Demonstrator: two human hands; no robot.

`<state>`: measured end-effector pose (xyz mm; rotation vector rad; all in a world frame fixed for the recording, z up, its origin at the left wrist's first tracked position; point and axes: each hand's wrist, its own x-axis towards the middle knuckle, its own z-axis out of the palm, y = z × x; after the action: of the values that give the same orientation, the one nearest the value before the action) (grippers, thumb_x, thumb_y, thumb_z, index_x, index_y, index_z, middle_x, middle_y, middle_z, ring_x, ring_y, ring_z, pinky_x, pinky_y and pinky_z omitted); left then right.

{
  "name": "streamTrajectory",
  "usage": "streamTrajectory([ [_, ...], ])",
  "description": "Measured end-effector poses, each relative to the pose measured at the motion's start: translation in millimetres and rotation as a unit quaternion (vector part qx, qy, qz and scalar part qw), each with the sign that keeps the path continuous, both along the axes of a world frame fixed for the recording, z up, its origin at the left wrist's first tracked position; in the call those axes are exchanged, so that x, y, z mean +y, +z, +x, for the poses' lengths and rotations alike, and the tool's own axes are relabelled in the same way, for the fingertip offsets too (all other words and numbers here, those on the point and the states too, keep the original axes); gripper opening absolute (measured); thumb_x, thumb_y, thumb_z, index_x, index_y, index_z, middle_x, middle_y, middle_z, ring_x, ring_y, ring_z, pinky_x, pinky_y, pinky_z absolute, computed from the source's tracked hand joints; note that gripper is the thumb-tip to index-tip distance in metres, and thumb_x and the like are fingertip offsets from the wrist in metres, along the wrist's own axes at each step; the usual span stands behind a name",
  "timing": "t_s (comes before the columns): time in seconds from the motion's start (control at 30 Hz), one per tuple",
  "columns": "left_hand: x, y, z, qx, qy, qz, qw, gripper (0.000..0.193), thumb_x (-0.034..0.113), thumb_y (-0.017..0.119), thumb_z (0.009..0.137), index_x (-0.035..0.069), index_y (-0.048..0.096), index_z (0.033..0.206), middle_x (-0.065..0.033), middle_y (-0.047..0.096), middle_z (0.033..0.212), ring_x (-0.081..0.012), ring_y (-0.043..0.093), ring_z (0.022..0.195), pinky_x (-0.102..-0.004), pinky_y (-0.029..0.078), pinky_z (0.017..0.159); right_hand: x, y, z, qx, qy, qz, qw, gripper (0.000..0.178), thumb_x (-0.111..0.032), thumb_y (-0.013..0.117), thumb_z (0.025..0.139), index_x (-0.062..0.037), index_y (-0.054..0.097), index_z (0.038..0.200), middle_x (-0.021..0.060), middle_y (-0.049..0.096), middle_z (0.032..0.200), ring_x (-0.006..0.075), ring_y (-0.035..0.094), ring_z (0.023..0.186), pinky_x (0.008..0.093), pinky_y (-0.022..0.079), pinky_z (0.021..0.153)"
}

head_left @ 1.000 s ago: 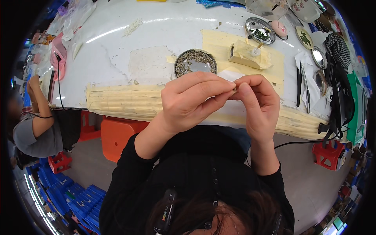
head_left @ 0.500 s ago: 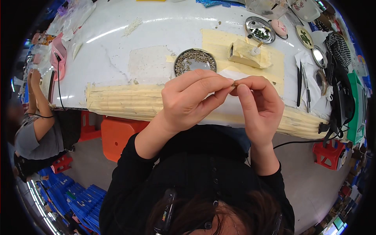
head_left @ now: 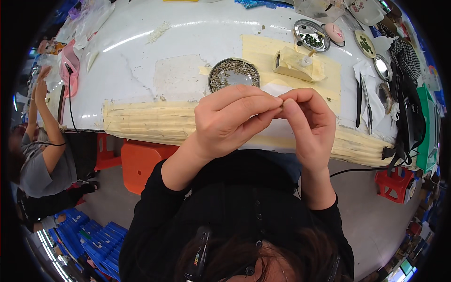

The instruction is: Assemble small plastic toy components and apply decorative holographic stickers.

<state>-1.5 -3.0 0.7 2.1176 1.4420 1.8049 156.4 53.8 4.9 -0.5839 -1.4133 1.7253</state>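
My left hand (head_left: 232,117) and my right hand (head_left: 310,124) meet fingertip to fingertip above the front edge of the table. Between the pinched fingers is a tiny brownish piece (head_left: 282,106), mostly covered and too small to name. Just beyond my left hand stands a round metal dish (head_left: 211,81) with many small brownish-grey pieces in it. A yellowish block wrapped in tape (head_left: 293,66) lies beyond my right hand, with a small white-tipped bottle (head_left: 307,61) at its side. White paper (head_left: 277,89) shows behind my fingers.
Tape padding (head_left: 145,122) covers the table's front edge. To the right lie black tweezers (head_left: 359,103), a slim metal tool (head_left: 367,105) and round tins (head_left: 383,68). A metal plate (head_left: 324,44) holds dark green bits. At far left, another person's arm (head_left: 47,103) reaches up.
My right hand has shifted slightly left and its fingers have closed further over the tiny piece. My left hand barely moves. The person at far left has raised their arms and leaned.
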Motion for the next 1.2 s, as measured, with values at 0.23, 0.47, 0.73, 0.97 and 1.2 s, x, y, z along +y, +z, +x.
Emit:
streamTrajectory([
  [0.23,-1.0,2.7,-1.4,-0.015,0.010,-0.007,1.000,0.021,-0.009,0.076,0.070,-0.002,0.070,0.088,-0.0111,0.070,0.082,-0.0185,0.068,0.071,-0.0260,0.054,0.062,2.0,-2.3,2.0,0.032,0.019,-0.039,0.999,0.015,-0.005,0.058,0.095,0.0059,0.062,0.105,0.0093,0.067,0.096,0.0136,0.065,0.085,0.0261,0.053,0.081],
  [0.47,1.5,-0.2,0.6,-0.028,0.062,0.001,0.998,0.019,-0.007,0.075,0.072,0.000,0.070,0.089,-0.0094,0.067,0.078,-0.0173,0.065,0.066,-0.0253,0.053,0.058,-8.5,-0.5,-2.3,-0.088,-0.119,0.284,0.947,0.025,0.002,0.067,0.084,0.0025,0.068,0.109,0.0159,0.068,0.098,0.0217,0.068,0.085,0.0284,0.055,0.072],
  [0.73,2.3,-1.0,0.9,-0.028,0.063,0.005,0.998,0.018,-0.007,0.076,0.071,-0.001,0.069,0.087,-0.0095,0.067,0.078,-0.0172,0.065,0.066,-0.0252,0.053,0.057,-4.2,-5.3,-7.1,-0.144,-0.211,0.494,0.831,0.029,0.003,0.070,0.079,0.0012,0.070,0.108,0.0144,0.069,0.098,0.0250,0.067,0.081,0.0298,0.054,0.071],
  [0.97,0.7,-1.0,-1.0,-0.035,0.047,0.005,0.998,0.018,-0.006,0.076,0.072,-0.001,0.070,0.088,-0.0099,0.067,0.079,-0.0189,0.067,0.069,-0.0269,0.054,0.061,-5.6,-8.0,-2.0,-0.036,-0.050,0.159,0.985,0.024,-0.002,0.063,0.090,0.0038,0.066,0.113,0.0136,0.067,0.102,0.0176,0.066,0.088,0.0296,0.055,0.075],
  [1.2,-0.8,-0.5,-1.0,-0.017,0.039,-0.004,0.999,0.021,-0.011,0.074,0.072,-0.004,0.069,0.091,-0.0130,0.070,0.084,-0.0186,0.067,0.073,-0.0260,0.054,0.064,-4.7,-1.0,2.1,0.067,0.027,-0.094,0.993,0.025,-0.011,0.055,0.098,0.0049,0.060,0.117,0.0096,0.065,0.104,0.0134,0.064,0.092,0.0335,0.057,0.083],
])
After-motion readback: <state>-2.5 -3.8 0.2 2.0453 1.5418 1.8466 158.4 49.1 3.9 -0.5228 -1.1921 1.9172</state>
